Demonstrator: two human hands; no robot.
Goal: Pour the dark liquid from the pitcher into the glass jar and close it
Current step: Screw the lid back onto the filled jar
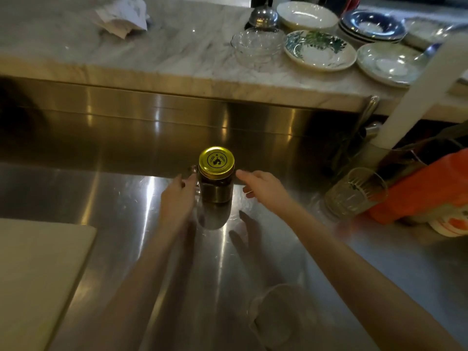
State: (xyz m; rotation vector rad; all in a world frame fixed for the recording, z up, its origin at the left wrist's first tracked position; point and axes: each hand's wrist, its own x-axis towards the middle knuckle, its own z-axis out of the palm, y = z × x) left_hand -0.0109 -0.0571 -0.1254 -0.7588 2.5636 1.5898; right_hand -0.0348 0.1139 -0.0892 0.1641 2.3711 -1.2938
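Note:
A glass jar with dark liquid inside stands upright on the steel counter, near the back wall. A gold screw lid sits on its mouth. My left hand is at the jar's left side, fingers curled at its glass handle. Just right of the jar is my right hand, fingers spread and holding nothing, a small gap from the glass. A clear pitcher, blurred and seemingly empty, stands close to me under my right forearm.
A ribbed drinking glass and an orange bag sit at the right. A pale cutting board lies at the left. On the raised marble shelf behind are stacked plates, glass bowls and crumpled paper.

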